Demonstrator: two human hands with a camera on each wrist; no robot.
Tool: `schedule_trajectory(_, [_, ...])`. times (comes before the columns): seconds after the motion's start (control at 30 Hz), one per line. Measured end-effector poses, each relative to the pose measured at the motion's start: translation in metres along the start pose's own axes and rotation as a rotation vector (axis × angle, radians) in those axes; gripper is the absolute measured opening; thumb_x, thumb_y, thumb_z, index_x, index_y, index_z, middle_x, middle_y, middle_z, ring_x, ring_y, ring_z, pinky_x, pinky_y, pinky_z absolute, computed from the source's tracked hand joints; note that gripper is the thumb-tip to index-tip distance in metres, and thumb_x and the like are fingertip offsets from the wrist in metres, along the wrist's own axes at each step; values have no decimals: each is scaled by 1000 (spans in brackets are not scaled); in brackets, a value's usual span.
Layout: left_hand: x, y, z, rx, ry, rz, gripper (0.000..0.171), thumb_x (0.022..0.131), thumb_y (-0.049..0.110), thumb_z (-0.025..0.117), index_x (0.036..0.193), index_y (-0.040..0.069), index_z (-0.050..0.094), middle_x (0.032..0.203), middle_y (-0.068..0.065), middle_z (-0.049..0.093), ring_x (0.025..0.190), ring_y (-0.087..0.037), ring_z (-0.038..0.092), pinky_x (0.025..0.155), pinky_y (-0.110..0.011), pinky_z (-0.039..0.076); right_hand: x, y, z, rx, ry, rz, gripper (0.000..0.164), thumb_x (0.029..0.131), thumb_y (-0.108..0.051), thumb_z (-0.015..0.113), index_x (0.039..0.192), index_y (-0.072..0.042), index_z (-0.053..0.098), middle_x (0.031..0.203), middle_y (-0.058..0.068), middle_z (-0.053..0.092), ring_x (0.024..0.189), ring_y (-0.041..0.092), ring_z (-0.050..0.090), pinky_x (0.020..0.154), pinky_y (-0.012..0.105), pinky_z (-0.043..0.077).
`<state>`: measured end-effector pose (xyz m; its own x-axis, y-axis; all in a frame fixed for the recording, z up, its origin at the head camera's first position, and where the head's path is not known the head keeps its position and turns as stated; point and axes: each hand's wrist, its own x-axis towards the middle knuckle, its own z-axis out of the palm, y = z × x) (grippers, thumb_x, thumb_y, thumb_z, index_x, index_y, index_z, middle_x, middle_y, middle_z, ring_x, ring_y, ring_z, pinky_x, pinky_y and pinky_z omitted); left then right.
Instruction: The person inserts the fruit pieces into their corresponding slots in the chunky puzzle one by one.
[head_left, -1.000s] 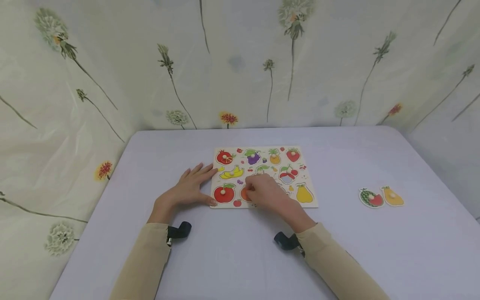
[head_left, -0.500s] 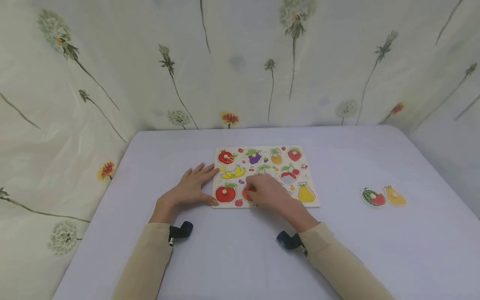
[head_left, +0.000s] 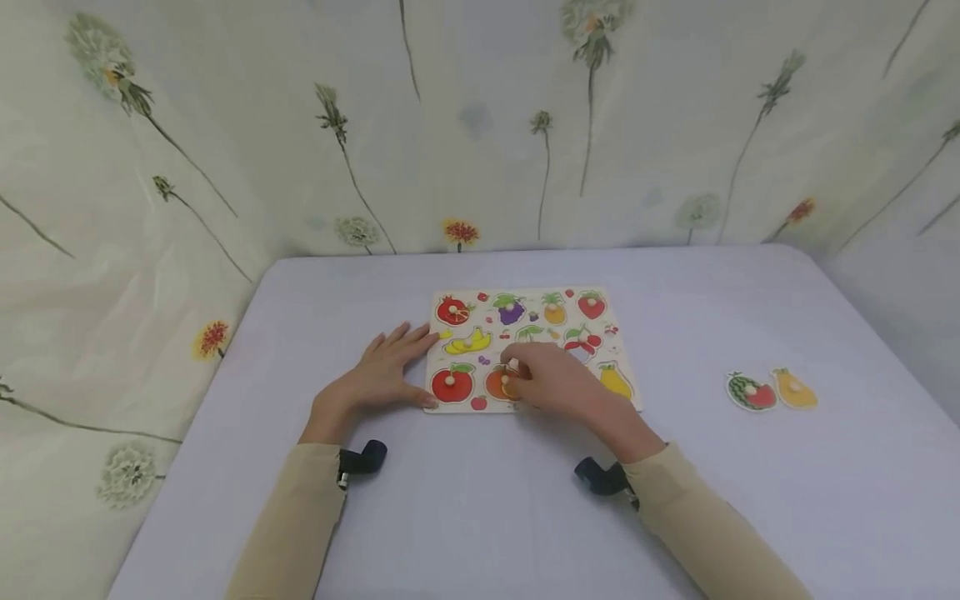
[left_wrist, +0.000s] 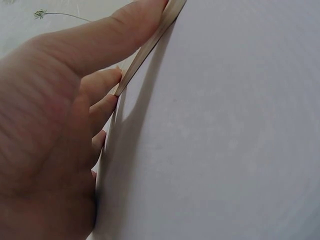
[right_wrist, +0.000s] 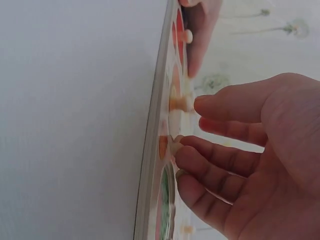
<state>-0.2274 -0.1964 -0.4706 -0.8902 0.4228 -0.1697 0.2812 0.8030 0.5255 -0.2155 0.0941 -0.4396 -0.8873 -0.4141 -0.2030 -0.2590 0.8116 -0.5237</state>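
A wooden fruit puzzle board (head_left: 459, 407) lies on the table, with knobbed pieces such as an apple (head_left: 452, 386) and bananas (head_left: 468, 342) in it. My left hand (head_left: 386, 371) rests at the board's left edge, fingers spread; its thumb touches the board edge (left_wrist: 145, 50) in the left wrist view. Over the orange piece (head_left: 498, 384) hovers my right hand (head_left: 566, 379). Its thumb and fingers are parted around the knob (right_wrist: 182, 103) in the right wrist view, gripping nothing. The hand covers part of the bottom row.
Two loose knobbed pieces, a watermelon (head_left: 752, 393) and a yellow pear shape (head_left: 797, 390), lie on the white table (head_left: 465, 517) to the right. Behind stands a curtain (head_left: 480, 167) with printed dandelions. Each wrist bears a small black camera (head_left: 600, 477).
My right hand has let go of the orange piece's knob and moved slightly right, uncovering more of the orange. The left hand has stayed at the board's edge.
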Motion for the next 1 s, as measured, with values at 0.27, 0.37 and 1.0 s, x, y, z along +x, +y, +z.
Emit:
schedule_trajectory(0.27, [2, -3, 3, 8, 1, -12, 106, 69, 57, 81, 157, 31, 27, 168, 6, 18, 157, -25, -1, 126, -56, 0, -6, 20, -15, -37, 38, 59, 44, 92, -29, 67, 135, -26, 59, 86, 0, 61, 71, 17, 57, 57, 29, 47])
schedule_trajectory(0.37, [4, -4, 3, 12, -2, -11, 107, 69, 58, 80, 158, 31, 27, 168, 6, 17, 157, -25, -1, 126, -56, 0, -8, 28, -21, -41, 58, 75, 42, 92, -29, 66, 133, -24, 60, 90, 2, 62, 69, 18, 57, 54, 29, 47])
schedule_trajectory(1.0, [1, 0, 1, 22, -4, -13, 106, 71, 56, 80, 158, 30, 26, 168, 5, 17, 157, -27, 1, 126, -56, 0, -32, 76, -71, -95, 129, 222, 37, 95, -28, 61, 130, -14, 59, 105, 11, 63, 91, 27, 55, 66, 30, 50])
